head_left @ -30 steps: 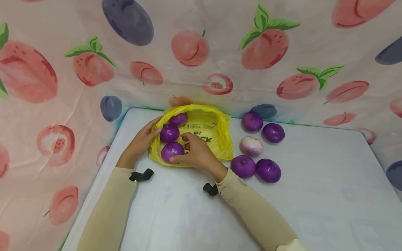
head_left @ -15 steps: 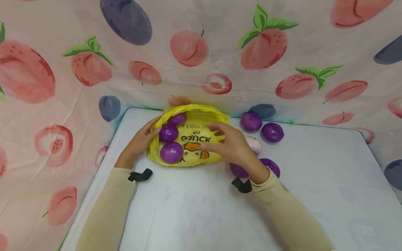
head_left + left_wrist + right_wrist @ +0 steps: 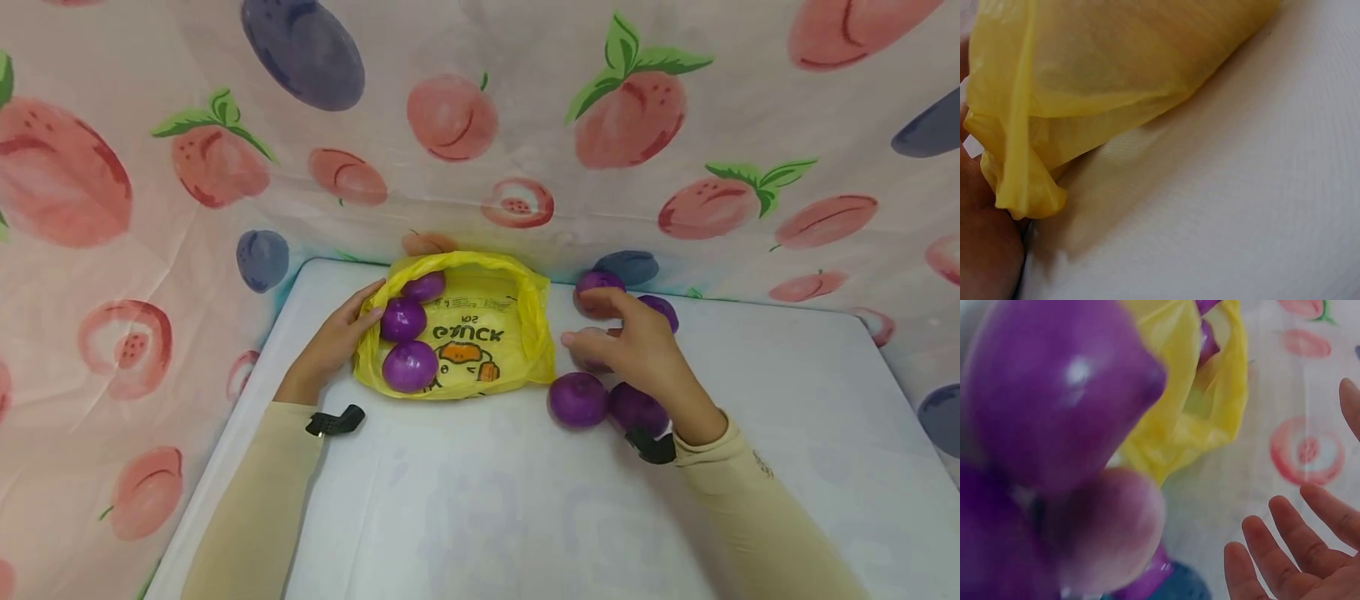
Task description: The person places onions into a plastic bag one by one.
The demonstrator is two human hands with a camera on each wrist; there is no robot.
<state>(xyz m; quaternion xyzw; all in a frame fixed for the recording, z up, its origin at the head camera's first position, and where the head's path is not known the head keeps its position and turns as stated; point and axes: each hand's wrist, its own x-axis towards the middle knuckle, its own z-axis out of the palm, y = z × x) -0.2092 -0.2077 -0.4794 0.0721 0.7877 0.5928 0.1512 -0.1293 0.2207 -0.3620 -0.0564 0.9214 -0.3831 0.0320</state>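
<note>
A yellow plastic bag (image 3: 537, 333) with a printed cartoon lies on its side, mouth facing me. Inside, along its left wall, are three purple onions (image 3: 409, 367). My left hand (image 3: 328, 348) holds the bag's left rim, thumb over the edge; the left wrist view shows the bag's folded plastic (image 3: 1029, 187) against the hand. To the right, my right hand (image 3: 648, 346) hovers over a group of onions, fingers spread and holding nothing. Under it are a pale pinkish onion (image 3: 1113, 531), partly hidden in the head view, and several purple onions (image 3: 578, 401).
Everything lies on a white-covered table (image 3: 465, 500). A fruit-patterned cloth (image 3: 517, 125) hangs along its back and left side. Two purple onions, one of them at the back (image 3: 594, 282), sit close to that cloth behind my right hand.
My right hand has let go of the front onion in the bag, withdrawn from the bag and moved right, over the loose onions. The left hand has stayed at the rim.
</note>
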